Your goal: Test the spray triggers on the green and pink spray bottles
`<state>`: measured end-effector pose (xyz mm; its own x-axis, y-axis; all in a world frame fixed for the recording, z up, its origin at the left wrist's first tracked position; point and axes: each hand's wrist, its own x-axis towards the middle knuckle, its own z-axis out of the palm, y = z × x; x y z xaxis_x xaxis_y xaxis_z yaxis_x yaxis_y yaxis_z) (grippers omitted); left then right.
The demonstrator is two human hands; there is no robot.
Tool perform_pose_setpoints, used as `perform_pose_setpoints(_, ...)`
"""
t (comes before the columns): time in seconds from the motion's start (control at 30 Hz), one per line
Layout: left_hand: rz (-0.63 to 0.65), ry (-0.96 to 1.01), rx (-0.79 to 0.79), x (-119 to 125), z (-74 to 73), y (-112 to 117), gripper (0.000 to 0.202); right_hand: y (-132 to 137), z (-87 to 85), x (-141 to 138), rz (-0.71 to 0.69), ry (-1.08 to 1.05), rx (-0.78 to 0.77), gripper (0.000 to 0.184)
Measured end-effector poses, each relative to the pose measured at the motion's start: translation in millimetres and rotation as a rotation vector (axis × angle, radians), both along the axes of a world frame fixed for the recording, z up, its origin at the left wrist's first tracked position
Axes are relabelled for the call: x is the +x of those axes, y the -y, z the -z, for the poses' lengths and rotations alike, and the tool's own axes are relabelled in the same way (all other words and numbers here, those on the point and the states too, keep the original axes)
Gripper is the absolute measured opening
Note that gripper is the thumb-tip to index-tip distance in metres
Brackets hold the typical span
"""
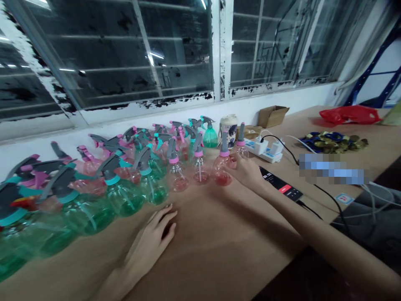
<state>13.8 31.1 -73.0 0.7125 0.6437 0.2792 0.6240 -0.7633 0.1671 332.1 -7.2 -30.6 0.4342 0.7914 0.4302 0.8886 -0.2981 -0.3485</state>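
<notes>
My right hand [246, 169] reaches to the end of the front row. Its curled fingers are at the side of a clear spray bottle with a pink collar [222, 171], seemingly gripping it. Close behind that hand stands another pink-collared spray bottle [240, 144], partly hidden. My left hand [153, 234] lies on the table with its fingers apart and nothing in it. Near its fingertips are a green spray bottle [153, 186] and a clear pink one [178, 175]. Several more green and pink bottles with grey triggers crowd the left side.
A printed cup [228, 128] and a small open cardboard box [273, 116] stand by the wall. To the right lie a power strip [263, 151] with cables, a phone [280, 184], a pile of medals with blue ribbons [335, 142] and a red plastic bag [349, 114].
</notes>
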Motion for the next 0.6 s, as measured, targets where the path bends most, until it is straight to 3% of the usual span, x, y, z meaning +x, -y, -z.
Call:
perform_pose_setpoints(0.23, 0.026, 0.153, -0.233, 35.5, -22.7, 16.4, 0.024, 53.5, -9.6, -30.1, -0.125, 0.025, -0.031, 0.047)
perform_pose_setpoints(0.37, 0.039, 0.247, -0.421, 53.0, -44.4, 25.6, 0.04, 79.8, -14.5, -62.2, -0.238, -0.008, -0.025, 0.047)
perform_pose_setpoints(0.5, 0.115, 0.371, -0.459, 49.5, -63.4, 34.4, 0.064, 84.5, -11.5, -95.3, -0.398, 0.01, -0.018, 0.043)
perform_pose_setpoints(0.6, 0.076, 0.453, -0.469, 34.7, -73.1, 39.5, 0.074, 74.8, -4.6, -118.8, -0.536, 0.081, 0.077, 0.045)
